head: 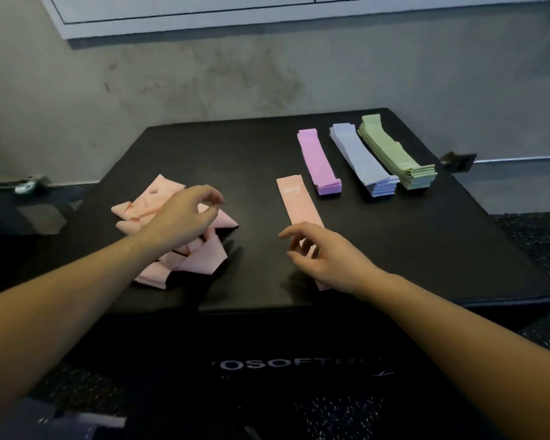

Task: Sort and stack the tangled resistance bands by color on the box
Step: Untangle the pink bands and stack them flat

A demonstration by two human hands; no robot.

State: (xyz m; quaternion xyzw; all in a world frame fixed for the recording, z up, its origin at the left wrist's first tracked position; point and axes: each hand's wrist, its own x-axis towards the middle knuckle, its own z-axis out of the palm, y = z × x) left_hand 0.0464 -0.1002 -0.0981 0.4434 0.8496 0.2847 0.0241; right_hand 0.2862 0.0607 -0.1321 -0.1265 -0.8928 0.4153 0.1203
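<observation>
A tangled heap of peach-pink bands lies on the left of the black box top. My left hand hovers over the heap, fingers loosely curled, holding nothing I can see. One flat peach band lies in the middle. My right hand rests over its near end with relaxed, spread fingers and hides that end. Three neat stacks stand at the back right: purple, pale blue and green.
The box has white lettering on its front face and stands on speckled dark flooring. A grey concrete wall rises behind it. A small metal fitting sits at the wall foot on the right.
</observation>
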